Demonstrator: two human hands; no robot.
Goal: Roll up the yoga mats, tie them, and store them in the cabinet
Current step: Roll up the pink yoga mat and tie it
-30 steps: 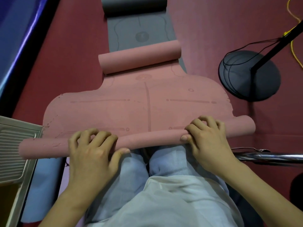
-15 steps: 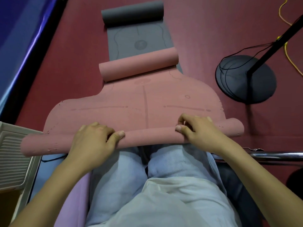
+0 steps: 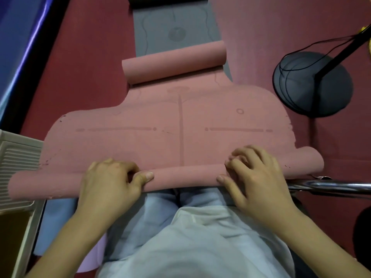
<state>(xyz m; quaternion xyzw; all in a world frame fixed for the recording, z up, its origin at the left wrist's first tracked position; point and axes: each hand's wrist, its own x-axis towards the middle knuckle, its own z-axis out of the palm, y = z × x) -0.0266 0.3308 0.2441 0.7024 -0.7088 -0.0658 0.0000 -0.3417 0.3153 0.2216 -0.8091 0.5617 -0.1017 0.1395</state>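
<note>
The pink yoga mat [image 3: 180, 125] lies on the floor, its near roll at 6 o'clock clamped by left hand [image 3: 109, 183] and right hand [image 3: 255, 177]; uneven pressure risks a skewed, loose roll.

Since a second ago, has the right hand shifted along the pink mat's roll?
Yes. The right hand now sits nearer the mat's printed centre line, farther from the roll's right end, gripping the roll.

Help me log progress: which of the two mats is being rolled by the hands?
The pink mat: both hands grip its near rolled edge. The grey mat lies untouched beyond it, partly under its far curl.
</note>
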